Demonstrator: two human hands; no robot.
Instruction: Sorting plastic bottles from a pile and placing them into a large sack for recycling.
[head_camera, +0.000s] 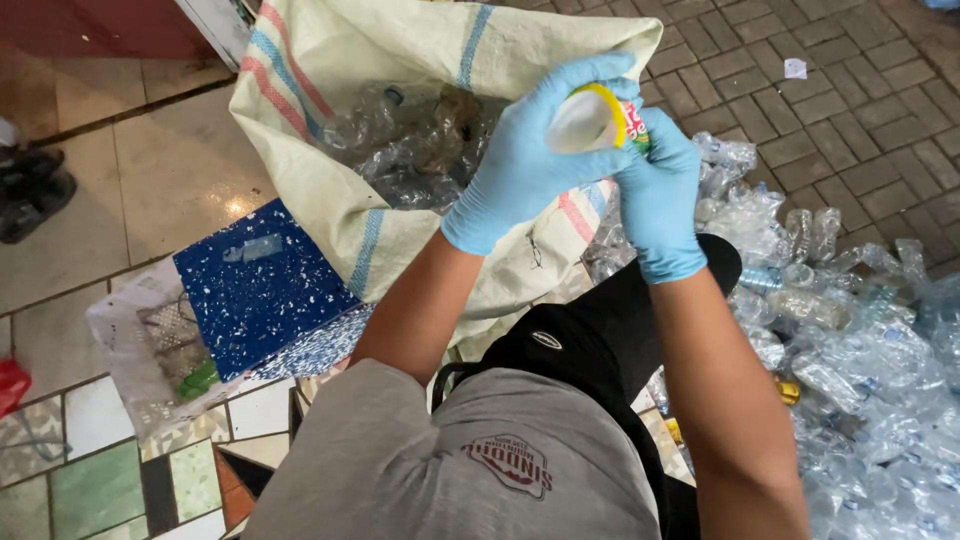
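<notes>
Both my hands wear light blue gloves and are raised in front of me over the mouth of a big white woven sack (330, 110). My left hand (525, 160) wraps around the top of a small plastic bottle (600, 120) with a yellow rim and a red and green label. My right hand (658, 190) grips the same bottle from the right and below. The sack has red and blue stripes and holds several crushed clear plastic bottles (410, 150).
A large heap of clear plastic bottles (860, 340) lies on the brick paving at my right. A blue speckled box (260, 285) stands left of the sack, beside a clear plastic bag (150, 350) on tiled floor. Dark shoes (30, 190) sit at the far left.
</notes>
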